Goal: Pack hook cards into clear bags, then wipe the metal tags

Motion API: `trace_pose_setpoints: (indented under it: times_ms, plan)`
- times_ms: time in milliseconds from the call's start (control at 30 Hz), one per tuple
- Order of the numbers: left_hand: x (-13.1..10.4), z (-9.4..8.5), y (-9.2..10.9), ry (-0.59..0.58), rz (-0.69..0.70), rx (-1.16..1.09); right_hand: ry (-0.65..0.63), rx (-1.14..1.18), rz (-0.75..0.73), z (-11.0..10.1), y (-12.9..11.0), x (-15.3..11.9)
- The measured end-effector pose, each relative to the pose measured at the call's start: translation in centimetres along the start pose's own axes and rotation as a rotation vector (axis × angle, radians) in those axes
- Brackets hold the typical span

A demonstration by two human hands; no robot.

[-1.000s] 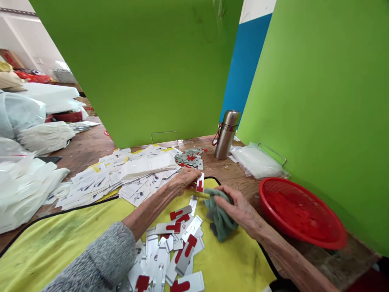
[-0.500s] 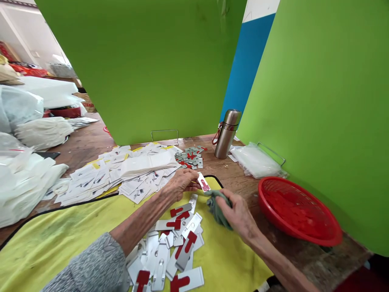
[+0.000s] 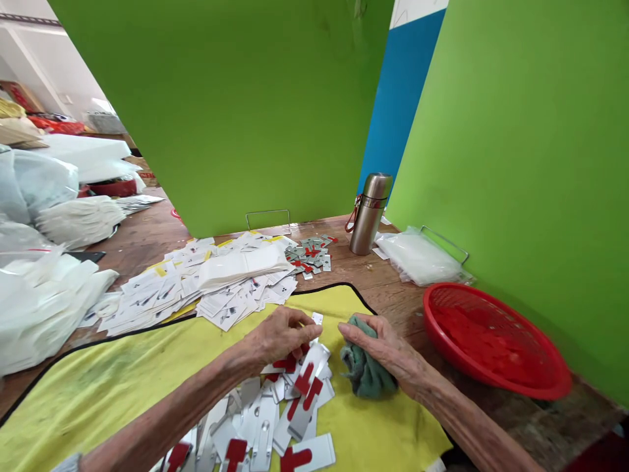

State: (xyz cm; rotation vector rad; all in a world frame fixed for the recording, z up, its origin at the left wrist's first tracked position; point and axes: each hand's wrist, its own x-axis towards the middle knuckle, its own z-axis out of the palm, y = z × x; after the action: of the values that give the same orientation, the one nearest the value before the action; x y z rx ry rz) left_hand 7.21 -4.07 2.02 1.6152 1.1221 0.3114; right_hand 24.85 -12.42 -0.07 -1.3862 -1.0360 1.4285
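Observation:
My left hand (image 3: 282, 337) is over the top of a loose pile of flat silver metal plates (image 3: 263, 426), several with red tabs. Its thumb and fingertips are pinched on a small plate (image 3: 317, 318), partly covered by the thumb. Just below those fingers lies a plate with a red patch (image 3: 310, 370), slightly blurred. To the right, my right hand (image 3: 388, 347) is wrapped around a crumpled green cloth (image 3: 366, 373), held low over the yellow towel (image 3: 162, 380). The two hands are apart.
A red plastic basket (image 3: 496, 387) with red pieces stands at right. Behind are a steel flask (image 3: 368, 216), clear plastic bags (image 3: 422, 255), small metal pieces (image 3: 312, 254) and printed paper slips (image 3: 162, 282). White bags (image 3: 44, 308) crowd the left; green panels (image 3: 221, 118) rise behind.
My left hand has come down toward the pile; the red-marked plate it held up now lies on top. My right hand has drawn the green cloth lower, away from the plate.

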Motion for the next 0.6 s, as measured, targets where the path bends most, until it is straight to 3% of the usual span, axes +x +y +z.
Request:
trace_pose_setpoints:
  times_ms: [100,233,333,433,600]
  plan:
    - [2.9,-1.4,0.6,0.224,0.162,0.500,-0.002,0.000,0.034,-0.3,0.8,0.5]
    - [9.2,-2.1,1.9,0.394,0.174,0.677,-0.024,-0.081,0.005,-0.4,1.5,0.9]
    - [12.3,-1.9,2.1,0.438,0.190,0.782,-0.032,-0.100,-0.008,-0.6,1.5,0.7]
    - [13.2,-1.6,1.6,0.434,0.218,0.849,-0.052,-0.098,-0.004,-0.7,1.5,0.6]
    - [12.8,-1.4,1.1,0.447,0.285,0.867,-0.067,-0.080,0.001,-0.7,1.9,0.8]
